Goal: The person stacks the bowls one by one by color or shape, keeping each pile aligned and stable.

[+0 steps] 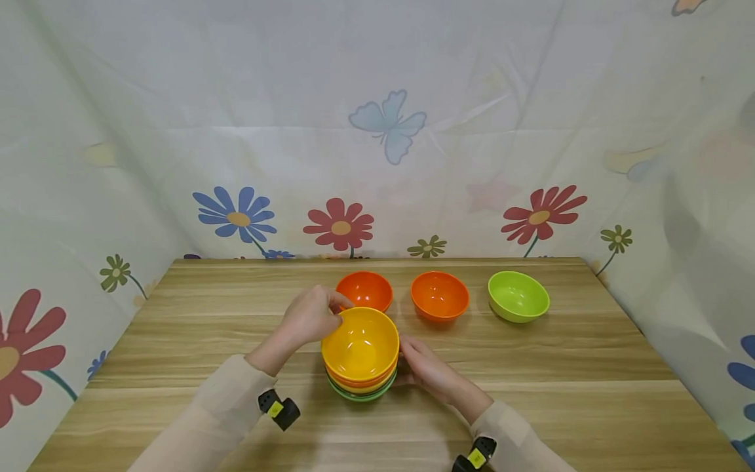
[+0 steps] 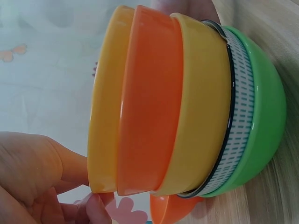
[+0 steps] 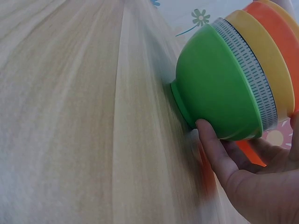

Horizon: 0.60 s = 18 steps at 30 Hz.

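Observation:
A stack of nested bowls [image 1: 360, 354] stands on the wooden table [image 1: 177, 341] near the front middle. From the top it holds a yellow bowl [image 2: 105, 98], an orange bowl [image 2: 149, 102], another yellow one, a white patterned bowl [image 2: 240, 112] and a green bowl [image 3: 219, 88] at the bottom. My left hand [image 1: 333, 314] pinches the left rim of the top yellow bowl, thumb and fingertip on either side of it [image 2: 91, 196]. My right hand [image 1: 407, 364] cups the stack's right side low down, and its thumb [image 3: 210, 140] presses the green bowl near its foot.
Three single bowls stand in a row behind the stack: an orange bowl [image 1: 364, 290], a second orange bowl [image 1: 439, 295] and a lime green bowl [image 1: 518, 295]. A flower-printed cloth [image 1: 377, 131] closes off the back and both sides of the table.

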### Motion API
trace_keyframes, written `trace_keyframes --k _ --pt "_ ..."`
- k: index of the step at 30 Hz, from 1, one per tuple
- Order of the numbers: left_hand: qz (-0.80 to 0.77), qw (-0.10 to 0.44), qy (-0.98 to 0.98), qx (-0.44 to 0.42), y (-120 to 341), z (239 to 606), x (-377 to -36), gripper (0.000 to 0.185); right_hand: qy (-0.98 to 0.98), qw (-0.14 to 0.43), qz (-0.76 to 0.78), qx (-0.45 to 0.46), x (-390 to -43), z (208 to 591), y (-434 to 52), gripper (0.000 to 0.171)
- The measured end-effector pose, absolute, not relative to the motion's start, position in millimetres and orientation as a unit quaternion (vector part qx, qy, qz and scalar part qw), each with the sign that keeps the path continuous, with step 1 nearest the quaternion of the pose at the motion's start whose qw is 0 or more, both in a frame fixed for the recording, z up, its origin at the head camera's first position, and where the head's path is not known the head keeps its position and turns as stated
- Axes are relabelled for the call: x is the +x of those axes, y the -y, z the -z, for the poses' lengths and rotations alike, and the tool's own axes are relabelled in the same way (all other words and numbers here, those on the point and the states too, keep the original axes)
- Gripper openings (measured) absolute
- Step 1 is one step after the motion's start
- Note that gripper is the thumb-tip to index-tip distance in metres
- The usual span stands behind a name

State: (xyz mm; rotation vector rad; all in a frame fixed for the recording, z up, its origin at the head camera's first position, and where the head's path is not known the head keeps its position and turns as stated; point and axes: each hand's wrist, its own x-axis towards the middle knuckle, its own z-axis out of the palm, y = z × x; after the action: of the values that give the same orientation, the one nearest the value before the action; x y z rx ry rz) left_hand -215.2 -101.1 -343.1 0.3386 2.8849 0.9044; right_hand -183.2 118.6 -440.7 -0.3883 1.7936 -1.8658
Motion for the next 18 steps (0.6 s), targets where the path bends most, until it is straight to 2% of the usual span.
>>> trace_keyframes --k 18 --pt "-0.294 0.056 -0.949 0.102 100.3 341.6 -216.2 0.025 -0.665 0.261 0.685 -0.144 -183.7 442.1 -118.4 0.057"
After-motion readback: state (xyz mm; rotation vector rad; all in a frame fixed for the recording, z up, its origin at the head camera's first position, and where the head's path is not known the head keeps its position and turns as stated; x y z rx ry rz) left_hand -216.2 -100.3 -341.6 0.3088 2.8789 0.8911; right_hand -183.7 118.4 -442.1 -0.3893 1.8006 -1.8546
